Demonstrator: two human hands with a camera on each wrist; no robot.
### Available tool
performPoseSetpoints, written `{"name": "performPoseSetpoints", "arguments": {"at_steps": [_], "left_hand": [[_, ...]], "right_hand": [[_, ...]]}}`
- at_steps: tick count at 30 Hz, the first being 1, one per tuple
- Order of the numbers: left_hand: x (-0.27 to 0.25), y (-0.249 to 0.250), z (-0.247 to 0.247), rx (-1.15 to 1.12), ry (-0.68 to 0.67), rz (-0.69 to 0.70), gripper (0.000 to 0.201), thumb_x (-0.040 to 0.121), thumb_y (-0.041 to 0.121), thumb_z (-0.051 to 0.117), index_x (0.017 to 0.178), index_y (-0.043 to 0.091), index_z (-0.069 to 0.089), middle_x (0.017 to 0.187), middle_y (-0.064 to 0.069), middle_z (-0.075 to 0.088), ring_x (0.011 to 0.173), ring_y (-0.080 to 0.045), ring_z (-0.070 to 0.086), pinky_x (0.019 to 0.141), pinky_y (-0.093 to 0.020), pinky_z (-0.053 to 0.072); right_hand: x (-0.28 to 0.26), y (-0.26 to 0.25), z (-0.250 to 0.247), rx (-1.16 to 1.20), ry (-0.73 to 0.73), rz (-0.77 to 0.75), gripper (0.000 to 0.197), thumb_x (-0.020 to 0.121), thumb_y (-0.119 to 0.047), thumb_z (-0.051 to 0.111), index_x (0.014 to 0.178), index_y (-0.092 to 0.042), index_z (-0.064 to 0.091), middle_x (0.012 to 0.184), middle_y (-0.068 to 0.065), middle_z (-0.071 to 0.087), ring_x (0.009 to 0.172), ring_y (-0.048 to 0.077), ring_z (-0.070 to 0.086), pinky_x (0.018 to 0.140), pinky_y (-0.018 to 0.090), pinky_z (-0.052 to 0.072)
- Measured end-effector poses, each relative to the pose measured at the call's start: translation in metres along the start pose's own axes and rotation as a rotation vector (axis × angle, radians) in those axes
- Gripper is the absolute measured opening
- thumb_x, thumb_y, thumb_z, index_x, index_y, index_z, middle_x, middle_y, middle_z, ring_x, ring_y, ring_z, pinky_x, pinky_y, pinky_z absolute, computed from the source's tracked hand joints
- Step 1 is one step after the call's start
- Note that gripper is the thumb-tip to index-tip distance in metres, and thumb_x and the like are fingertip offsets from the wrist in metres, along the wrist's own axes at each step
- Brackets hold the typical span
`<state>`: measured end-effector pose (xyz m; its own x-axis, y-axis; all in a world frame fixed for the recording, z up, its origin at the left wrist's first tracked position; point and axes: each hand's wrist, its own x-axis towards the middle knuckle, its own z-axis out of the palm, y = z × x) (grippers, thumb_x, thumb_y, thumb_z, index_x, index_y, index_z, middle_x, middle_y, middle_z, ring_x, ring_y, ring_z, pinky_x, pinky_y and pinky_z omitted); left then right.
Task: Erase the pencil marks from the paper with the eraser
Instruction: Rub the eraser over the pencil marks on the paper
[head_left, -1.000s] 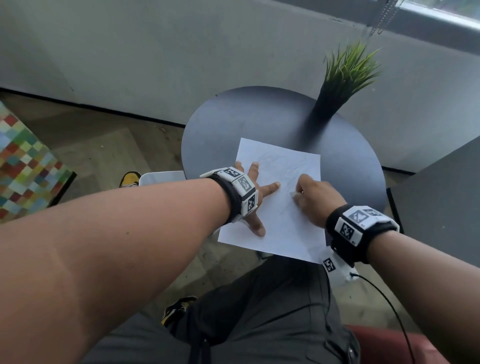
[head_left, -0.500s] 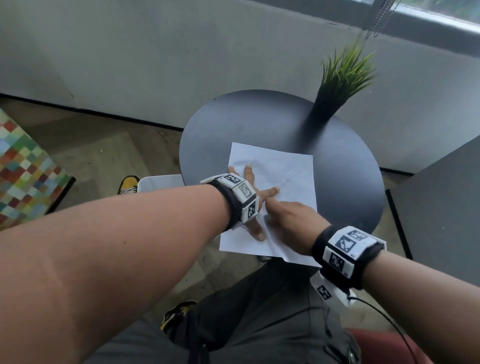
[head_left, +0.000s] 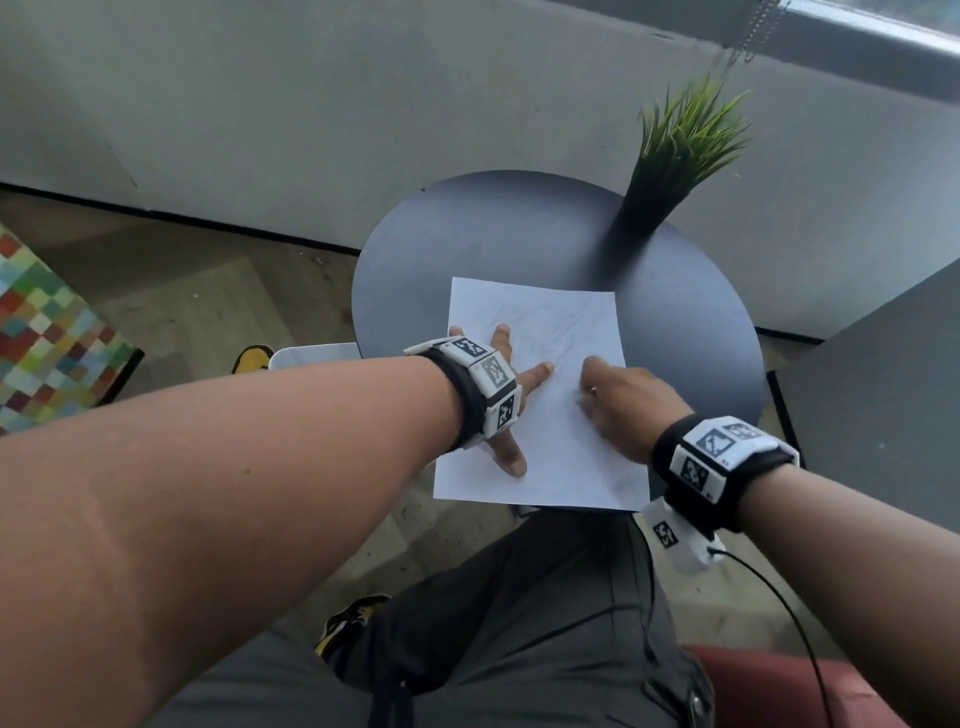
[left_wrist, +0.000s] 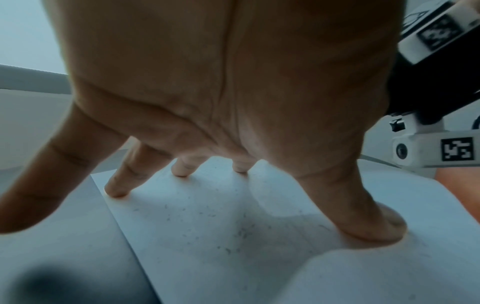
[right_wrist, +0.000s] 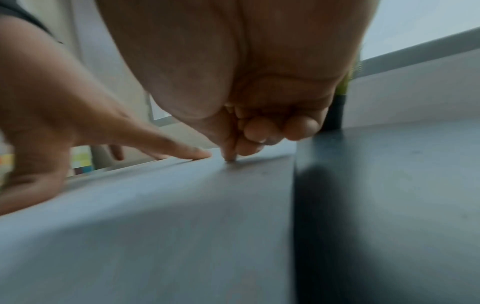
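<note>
We are judging task mid-way: faint pencil marks (head_left: 561, 332) are still showing on upper part of paper (head_left: 566, 452), dark crumbs (left_wrist: 207, 226) are lying on it under the palm, lower part is looking clean.

Going left to right: left hand (head_left: 511, 395) is spreading wide, fingertips (left_wrist: 115, 190) pressing paper flat on round table (head_left: 701, 338). Right hand (head_left: 621, 402) is curling tight, tip touching paper near its middle; eraser itself is hidden, so we cannot tell the grip.

We are counting: one paper, two hands, one table, one potted plant (head_left: 675, 150), zero erasers in plain sight.
</note>
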<state>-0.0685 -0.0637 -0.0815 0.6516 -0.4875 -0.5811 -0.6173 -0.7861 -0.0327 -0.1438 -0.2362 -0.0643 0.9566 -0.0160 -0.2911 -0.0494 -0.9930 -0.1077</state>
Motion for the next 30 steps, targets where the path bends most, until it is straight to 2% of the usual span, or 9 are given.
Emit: {"name": "performPoseSetpoints", "arguments": {"at_steps": [2, 7, 12, 15, 17, 22, 25, 28, 30], "left_hand": [[0.001, 0.000, 0.001, -0.002, 0.001, -0.003, 0.138, 0.049, 0.092, 0.067, 0.144, 0.059, -0.026, 0.164, -0.014, -0.030, 0.139, -0.072, -0.002, 0.108, -0.080, 0.022], [0.002, 0.000, 0.004, -0.003, 0.007, 0.003, 0.142, 0.045, 0.093, 0.069, 0.146, 0.058, -0.024, 0.163, -0.016, -0.031, 0.138, -0.074, -0.002, 0.106, -0.080, 0.019], [0.002, -0.001, 0.003, -0.005, 0.006, 0.004, 0.141, 0.043, 0.093, 0.068, 0.143, 0.060, -0.026, 0.164, -0.013, -0.030, 0.139, -0.073, -0.002, 0.105, -0.081, 0.023], [0.004, -0.001, 0.004, -0.009, -0.003, 0.003, 0.142, 0.038, 0.095, 0.067, 0.141, 0.062, -0.027, 0.162, -0.011, -0.033, 0.139, -0.073, -0.004, 0.104, -0.083, 0.022], [0.004, -0.002, 0.005, -0.012, -0.016, 0.006, 0.142, 0.039, 0.096, 0.066, 0.141, 0.062, -0.027, 0.162, -0.012, -0.035, 0.138, -0.073, -0.005, 0.105, -0.083, 0.020], [-0.005, 0.001, -0.001, 0.030, -0.020, -0.013, 0.137, 0.047, 0.096, 0.063, 0.145, 0.058, -0.026, 0.163, -0.012, -0.031, 0.140, -0.072, 0.001, 0.103, -0.084, 0.021], [-0.008, 0.005, -0.005, 0.080, 0.022, 0.052, 0.131, 0.059, 0.094, 0.060, 0.156, 0.046, -0.013, 0.166, -0.008, -0.026, 0.149, -0.057, -0.006, 0.109, -0.081, 0.012], [-0.009, 0.006, -0.002, -0.009, 0.121, 0.174, 0.112, 0.071, 0.085, 0.063, 0.156, 0.026, 0.021, 0.169, -0.003, -0.014, 0.154, -0.041, 0.000, 0.112, -0.064, 0.031], [-0.009, 0.008, 0.000, -0.026, 0.151, 0.198, 0.110, 0.071, 0.083, 0.065, 0.153, 0.021, 0.025, 0.170, -0.003, -0.005, 0.153, -0.038, 0.006, 0.111, -0.060, 0.037]], "right_hand": [[0.002, -0.001, 0.000, 0.023, 0.035, 0.075, 0.011, 0.095, -0.024, 0.041, 0.095, -0.013, 0.038, 0.092, 0.011, 0.060, 0.078, 0.034, 0.054, 0.068, 0.038, 0.047], [-0.019, -0.037, 0.014, 0.008, -0.121, -0.242, 0.013, 0.099, -0.027, 0.040, 0.106, -0.016, 0.042, 0.100, 0.008, 0.061, 0.090, 0.030, 0.055, 0.070, 0.033, 0.037], [0.006, -0.004, -0.001, 0.002, 0.006, 0.059, 0.015, 0.096, -0.029, 0.041, 0.101, -0.014, 0.041, 0.099, 0.013, 0.063, 0.082, 0.035, 0.057, 0.068, 0.037, 0.047], [-0.014, -0.041, 0.011, 0.012, -0.101, -0.157, 0.033, 0.096, -0.026, 0.041, 0.126, -0.013, 0.038, 0.107, 0.009, 0.064, 0.095, 0.032, 0.060, 0.075, 0.037, 0.047], [-0.025, -0.050, 0.013, 0.038, -0.149, -0.254, 0.028, 0.096, -0.027, 0.045, 0.120, -0.013, 0.043, 0.106, 0.008, 0.064, 0.096, 0.030, 0.060, 0.077, 0.037, 0.047], [0.000, 0.004, -0.006, 0.070, -0.018, 0.035, 0.014, 0.096, -0.032, 0.047, 0.099, -0.018, 0.047, 0.089, 0.005, 0.058, 0.081, 0.030, 0.055, 0.071, 0.038, 0.050], [0.007, 0.014, -0.004, 0.138, 0.003, 0.115, 0.012, 0.093, -0.032, 0.048, 0.096, -0.021, 0.050, 0.093, 0.007, 0.061, 0.084, 0.030, 0.057, 0.075, 0.039, 0.053], [0.007, 0.011, 0.001, 0.164, 0.018, 0.141, 0.016, 0.090, -0.033, 0.050, 0.101, -0.022, 0.051, 0.101, 0.005, 0.060, 0.091, 0.028, 0.057, 0.076, 0.037, 0.050], [0.007, 0.010, 0.003, 0.171, 0.029, 0.139, 0.019, 0.094, -0.033, 0.048, 0.108, -0.020, 0.047, 0.103, 0.007, 0.058, 0.091, 0.031, 0.056, 0.074, 0.036, 0.047]]}}
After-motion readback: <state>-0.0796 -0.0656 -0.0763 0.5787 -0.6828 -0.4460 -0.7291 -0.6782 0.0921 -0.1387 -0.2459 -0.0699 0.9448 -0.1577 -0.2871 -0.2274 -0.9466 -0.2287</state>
